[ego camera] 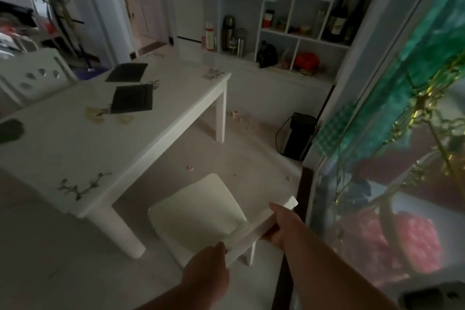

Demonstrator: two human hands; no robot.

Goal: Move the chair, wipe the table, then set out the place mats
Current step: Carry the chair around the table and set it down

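Observation:
A white chair [198, 211] with a pale cushioned seat stands just off the near corner of the white table [75, 148]. Both my hands grip the top rail of its backrest: my left hand [208, 269] at the rail's near end, my right hand [284, 226] further along it. Two dark place mats lie on the table, one near the middle [132, 98] and one further back [127, 72]. A third dark, rounded item [10, 130] sits at the table's left edge; I cannot tell what it is.
A second white chair [32, 75] stands at the table's far left side. A white shelf unit [276, 15] with bottles lines the back wall. A black appliance [298, 138] with a cord sits on the floor. A glass partition [377, 158] runs close on my right.

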